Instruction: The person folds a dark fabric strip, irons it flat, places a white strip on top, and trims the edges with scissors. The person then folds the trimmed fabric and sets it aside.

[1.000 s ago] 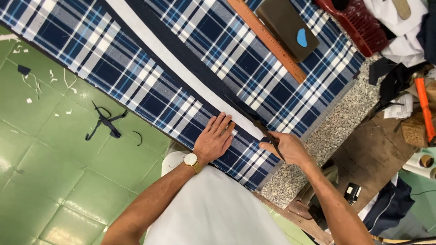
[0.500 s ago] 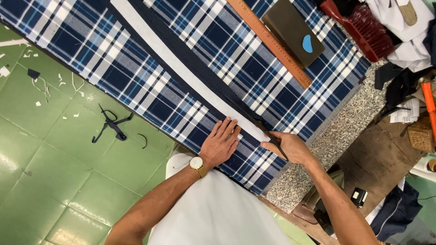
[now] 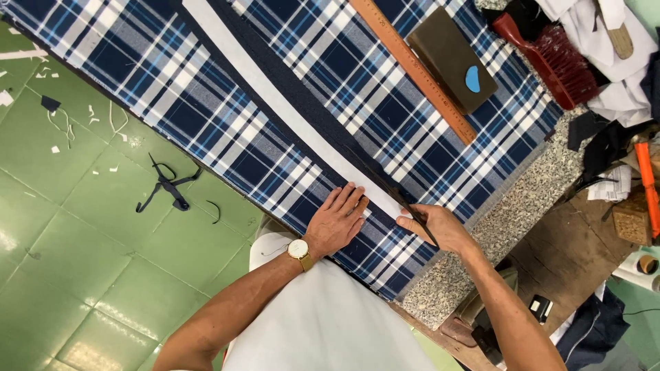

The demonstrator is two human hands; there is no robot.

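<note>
Scissors (image 3: 412, 213) in right hand (image 3: 440, 230) — strip (image 3: 289, 117) edge | left hand (image 3: 337, 220) flat beside

White shirt, bare forearms, gold wristwatch (image 3: 298, 250) with white dial.

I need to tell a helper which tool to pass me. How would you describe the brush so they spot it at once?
Start at the blue plaid cloth spread over the table and follow the long wooden ruler toward the table's far corner. Just past the dark flat block lies the brush. It alone is dark red, with a handle and a bed of bristles.
</note>
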